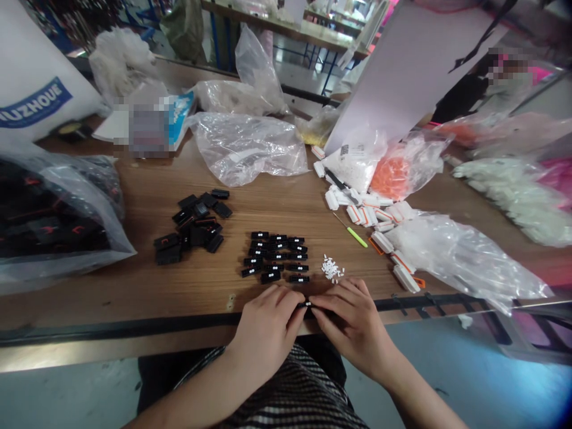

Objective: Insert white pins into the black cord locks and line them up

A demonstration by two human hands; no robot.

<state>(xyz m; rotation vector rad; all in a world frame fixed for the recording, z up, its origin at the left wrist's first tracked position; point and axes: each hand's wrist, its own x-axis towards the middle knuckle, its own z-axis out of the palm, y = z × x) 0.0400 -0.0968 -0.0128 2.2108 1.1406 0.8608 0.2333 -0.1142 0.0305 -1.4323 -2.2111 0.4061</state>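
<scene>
My left hand [268, 333] and my right hand [353, 325] meet at the table's front edge, pinching a small black plastic connector [305, 304] between their fingertips. Most of that piece is hidden by my fingers. Just beyond my hands, on the wooden table [134, 292], lie neat rows of black connectors [272, 256] with white inserts. A small heap of white plastic bits [332, 268] sits close to my right hand. Further left lies a loose pile of black connectors [192, 226].
A clear bag of black parts [53, 220] slumps at the left. White-and-orange pieces [370, 214] and a green-handled pick [353, 231] lie to the right. Crumpled plastic bags [245, 149] cover the far side. A person [465, 98] stands beyond a white board at the back right.
</scene>
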